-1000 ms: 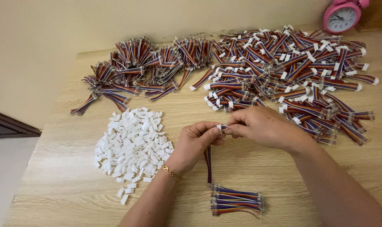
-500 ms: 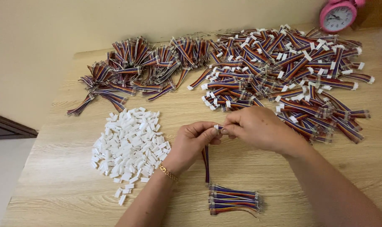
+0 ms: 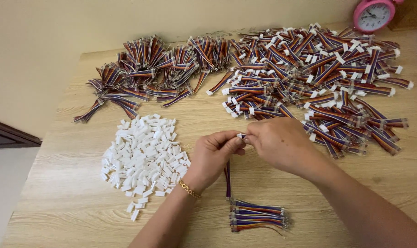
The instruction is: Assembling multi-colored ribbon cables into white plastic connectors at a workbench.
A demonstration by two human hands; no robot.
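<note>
My left hand (image 3: 214, 154) and my right hand (image 3: 282, 141) meet at mid-table. Between their fingertips sits a small white connector housing (image 3: 240, 136). A short multicoloured ribbon cable (image 3: 227, 179) hangs down from it, pinched in my left hand. Left of my left hand lies a heap of loose white connector housings (image 3: 142, 158). Below my hands a small bundle of multicoloured cables (image 3: 256, 216) lies flat on the wooden table (image 3: 71, 202).
A large pile of cables with white connectors (image 3: 318, 78) fills the far right of the table. Bundles of cables without connectors (image 3: 149, 73) lie at the far left. A pink alarm clock (image 3: 373, 14) stands at the back right. The table's left edge (image 3: 43, 151) drops off.
Both hands stay together at the same spot, with only slight finger movement on the connector. The view has shifted a little.
</note>
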